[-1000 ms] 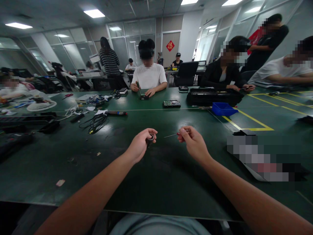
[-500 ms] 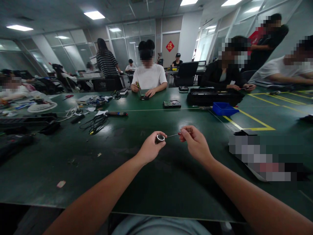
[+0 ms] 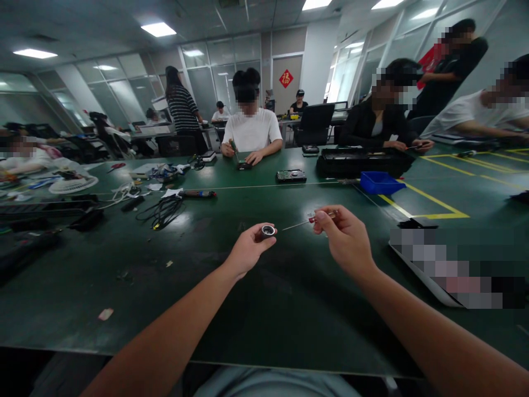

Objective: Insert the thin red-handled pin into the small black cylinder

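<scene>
My left hand (image 3: 248,251) is closed round a small dark cylinder (image 3: 267,232) with a bright metal ring at its open end, which faces up toward me. In my right hand (image 3: 347,237) is a screwdriver (image 3: 298,224), gripped by its reddish handle between thumb and fingers. Its thin shaft points left, and the tip is a short way off the cylinder, apart from it. Both hands are raised over the green table (image 3: 264,309). The inside of the cylinder is too small to make out.
Left of my hands lie a coiled black cable (image 3: 163,212) and a pen-like tool (image 3: 198,193). Ahead are a hard drive (image 3: 291,176), a long black casing (image 3: 363,164) and a blue bin (image 3: 381,183). A blurred-out, pale-edged object (image 3: 438,270) lies right. Across the table, a person (image 3: 251,129) works with a screwdriver.
My right hand has drawn the screwdriver back to the right, so its tip has come away from the cylinder. My left hand has moved slightly left and still holds the cylinder.
</scene>
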